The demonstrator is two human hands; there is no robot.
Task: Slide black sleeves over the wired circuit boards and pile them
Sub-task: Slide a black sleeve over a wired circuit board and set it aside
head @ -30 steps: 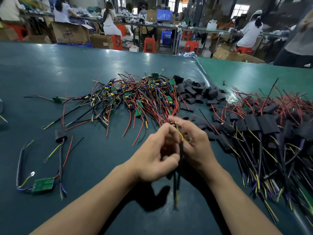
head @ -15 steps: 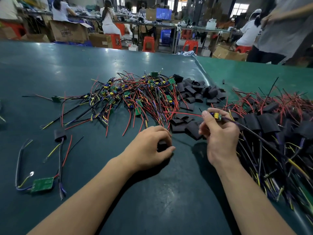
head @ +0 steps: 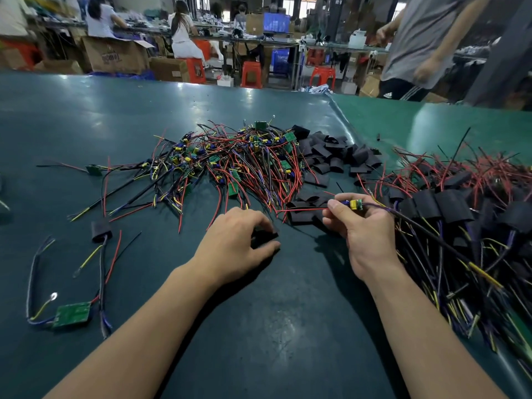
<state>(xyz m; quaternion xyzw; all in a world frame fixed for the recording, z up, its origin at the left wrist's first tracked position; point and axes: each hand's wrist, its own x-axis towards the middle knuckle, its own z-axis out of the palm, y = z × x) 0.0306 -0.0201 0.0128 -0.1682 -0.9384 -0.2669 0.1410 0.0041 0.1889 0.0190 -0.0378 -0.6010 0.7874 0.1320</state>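
Note:
My right hand pinches a small wired circuit board with yellow and blue parts; its dark wires trail right over the pile of sleeved boards. My left hand lies low on the table, fingers curled round a black sleeve. Between and beyond my hands lie loose black sleeves. A tangle of bare wired boards spreads across the middle of the table.
One green board with wires and one sleeved piece lie at the left. The dark green table meets a lighter green one at the right. A person stands beyond it; others sit at far benches.
My hands have parted: the right drew a wired board to the right near the sleeved pile, the left dropped to the table with a black sleeve. A person has walked in at the back right.

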